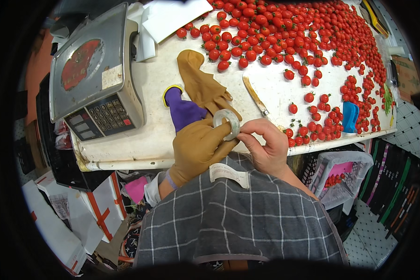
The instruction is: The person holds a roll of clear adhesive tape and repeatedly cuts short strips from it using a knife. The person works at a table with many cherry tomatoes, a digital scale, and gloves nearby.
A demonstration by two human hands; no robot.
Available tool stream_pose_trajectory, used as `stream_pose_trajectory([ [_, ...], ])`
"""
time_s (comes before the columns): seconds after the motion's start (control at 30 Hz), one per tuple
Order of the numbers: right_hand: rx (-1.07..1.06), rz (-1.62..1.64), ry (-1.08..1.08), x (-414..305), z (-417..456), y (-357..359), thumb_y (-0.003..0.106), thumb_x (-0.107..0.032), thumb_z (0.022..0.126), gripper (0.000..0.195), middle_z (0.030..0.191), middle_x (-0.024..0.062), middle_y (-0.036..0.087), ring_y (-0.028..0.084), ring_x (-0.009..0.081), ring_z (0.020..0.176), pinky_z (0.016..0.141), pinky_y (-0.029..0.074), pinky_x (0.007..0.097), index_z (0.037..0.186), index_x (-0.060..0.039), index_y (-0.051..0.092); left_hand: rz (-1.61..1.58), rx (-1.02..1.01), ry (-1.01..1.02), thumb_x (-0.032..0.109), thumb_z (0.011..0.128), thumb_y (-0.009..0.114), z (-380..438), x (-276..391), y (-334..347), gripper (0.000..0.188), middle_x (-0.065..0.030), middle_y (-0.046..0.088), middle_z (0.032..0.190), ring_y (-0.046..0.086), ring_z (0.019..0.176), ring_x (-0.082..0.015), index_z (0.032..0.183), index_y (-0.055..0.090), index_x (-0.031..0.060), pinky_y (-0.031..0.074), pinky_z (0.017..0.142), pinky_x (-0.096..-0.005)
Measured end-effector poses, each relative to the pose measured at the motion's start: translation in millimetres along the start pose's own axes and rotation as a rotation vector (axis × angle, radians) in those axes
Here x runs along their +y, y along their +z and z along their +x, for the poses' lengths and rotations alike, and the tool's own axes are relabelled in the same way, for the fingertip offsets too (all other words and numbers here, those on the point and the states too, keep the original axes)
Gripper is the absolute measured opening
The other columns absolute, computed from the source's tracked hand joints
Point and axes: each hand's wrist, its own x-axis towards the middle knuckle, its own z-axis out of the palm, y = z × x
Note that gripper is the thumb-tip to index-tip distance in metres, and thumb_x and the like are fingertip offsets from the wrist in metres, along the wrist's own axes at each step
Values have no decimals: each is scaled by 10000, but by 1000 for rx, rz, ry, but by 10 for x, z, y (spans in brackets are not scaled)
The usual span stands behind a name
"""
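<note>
My left hand (199, 148) wears a tan rubber glove and holds a roll of clear adhesive tape (233, 120), a finger through its ring. The thumb and forefinger of my bare right hand (267, 145) pinch at the roll's right edge; whether a loose tape end is between them is too small to tell. Just beyond my hands, a limp tan glove (199, 82) lies on the white tabletop (154, 136). Beside it is a purple glove (185, 108) with a yellow cuff rim, partly hidden by my left hand. A tool with a worn wooden handle (253, 91) rests to the right.
A digital scale (91, 66) stands at the left. Many cherry tomatoes (287, 31) spread across the back and right. A blue plastic object (350, 117) sits near the front edge. Below are a lined basket (322, 175) with tomatoes and white foam boxes (70, 213).
</note>
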Motion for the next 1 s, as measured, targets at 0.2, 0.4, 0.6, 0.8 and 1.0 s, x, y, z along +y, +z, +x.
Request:
stream_pose_trajectory([
  [0.2, 82, -99, -143, -26, 45, -12, 736, -17, 689, 180, 798, 81, 626, 590, 243, 751, 644, 466, 315, 829, -24, 622, 54, 22, 115, 106, 618, 759, 36, -27, -16, 301, -38, 515, 609, 542, 576, -213, 892, 642, 63, 433, 522, -304],
  [0.4, 9, -139, -208, 5, 75, -60, 729, -4, 679, 188, 778, 90, 605, 571, 242, 717, 624, 456, 321, 829, -28, 617, 100, 26, 134, 118, 632, 751, 55, -12, -24, 285, -33, 524, 614, 562, 604, -220, 890, 643, 64, 446, 538, -307],
  [0.6, -58, -123, -225, -46, 39, -24, 713, 3, 686, 170, 759, 93, 593, 566, 253, 712, 644, 456, 334, 817, -19, 606, 172, 34, 109, 141, 649, 749, 49, 8, -25, 289, -41, 529, 611, 584, 626, -227, 905, 642, 57, 445, 539, -312],
  [0.8, 122, 11, -79, -72, 71, 26, 722, -6, 685, 193, 776, 101, 591, 563, 267, 734, 653, 457, 337, 836, -16, 604, 158, 15, 98, 145, 647, 747, 28, -25, -2, 301, -39, 535, 615, 583, 626, -223, 915, 643, 55, 440, 537, -313],
  [1.0, 4, -137, -190, 16, 94, -14, 725, -22, 691, 192, 761, 89, 581, 553, 265, 721, 632, 443, 337, 829, -26, 592, 131, 29, 154, 133, 627, 745, 61, -46, 17, 306, -37, 532, 614, 555, 598, -218, 903, 637, 56, 426, 519, -312],
])
